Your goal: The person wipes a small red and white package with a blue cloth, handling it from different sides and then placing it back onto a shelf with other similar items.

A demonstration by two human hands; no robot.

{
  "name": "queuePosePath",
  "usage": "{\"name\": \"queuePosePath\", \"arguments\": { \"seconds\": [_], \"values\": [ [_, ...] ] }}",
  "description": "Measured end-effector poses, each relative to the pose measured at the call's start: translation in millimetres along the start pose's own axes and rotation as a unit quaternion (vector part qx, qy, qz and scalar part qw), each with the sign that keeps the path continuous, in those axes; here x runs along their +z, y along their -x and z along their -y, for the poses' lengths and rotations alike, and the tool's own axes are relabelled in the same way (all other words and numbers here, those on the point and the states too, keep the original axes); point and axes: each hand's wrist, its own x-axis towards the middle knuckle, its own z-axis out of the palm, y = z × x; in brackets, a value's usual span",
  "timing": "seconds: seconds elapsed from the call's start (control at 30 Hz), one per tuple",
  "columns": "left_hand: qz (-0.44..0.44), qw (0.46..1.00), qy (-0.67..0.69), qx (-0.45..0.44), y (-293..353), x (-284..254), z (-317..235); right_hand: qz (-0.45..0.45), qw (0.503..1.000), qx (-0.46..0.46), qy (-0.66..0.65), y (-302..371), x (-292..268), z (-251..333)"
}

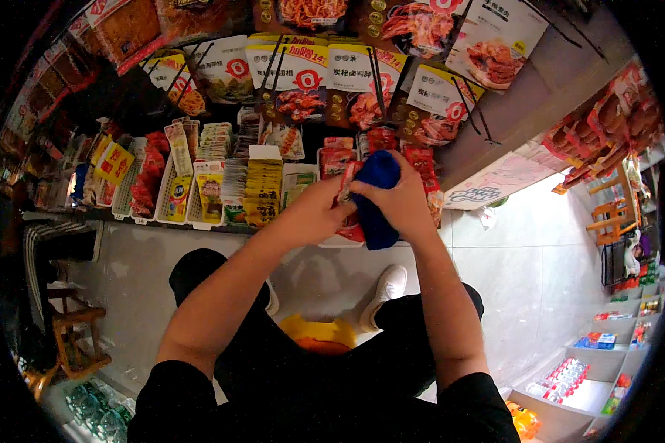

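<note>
Both of my hands are in front of me, over the front edge of a shelf of snack packets. A folded dark blue cloth is gripped in my right hand, with the thumb across it. My left hand pinches a small red and white snack packet. The cloth lies against this packet, and fingers partly cover it. Under and behind the hands are red packets in a white basket. Left of them stands an open box of yellow packets.
White baskets of packets line the shelf to the left. Larger food bags hang on hooks above. A wooden stool stands at left. Low shelves with goods are at right; a yellow-orange round thing is beneath me.
</note>
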Motion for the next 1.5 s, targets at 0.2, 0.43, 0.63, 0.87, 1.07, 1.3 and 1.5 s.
{"name": "queuePosePath", "arguments": {
  "seconds": [0.2, 0.43, 0.63, 0.87, 1.07, 1.3, 1.5],
  "values": [
    [0.019, 0.988, 0.143, -0.063, -2.7, -14.0, -1.3, -0.035, 0.986, 0.126, -0.105, -12.9, -22.7, -11.0],
    [-0.079, 0.976, 0.202, -0.014, -7.9, -13.6, -0.4, -0.056, 0.979, -0.122, -0.154, -1.6, -28.8, -0.6],
    [-0.065, 0.978, 0.197, 0.035, -3.8, -3.0, -11.1, 0.028, 0.950, -0.301, 0.078, 6.3, -14.0, 30.1],
    [-0.045, 0.994, 0.086, 0.057, -7.6, -4.8, 0.4, 0.006, 0.937, -0.309, 0.161, 0.0, -11.5, 28.5],
    [0.008, 0.995, 0.088, 0.040, -4.1, -6.7, -1.3, 0.051, 0.974, -0.209, 0.073, -2.8, -10.2, 8.8],
    [0.028, 0.982, 0.187, 0.028, 0.1, -4.0, -1.9, 0.070, 0.997, -0.034, -0.018, -2.6, -17.9, 7.5],
    [0.047, 0.988, 0.148, 0.014, 0.0, -8.0, -4.4, 0.075, 0.991, 0.050, -0.096, -6.1, -34.0, -6.5]
  ]
}}
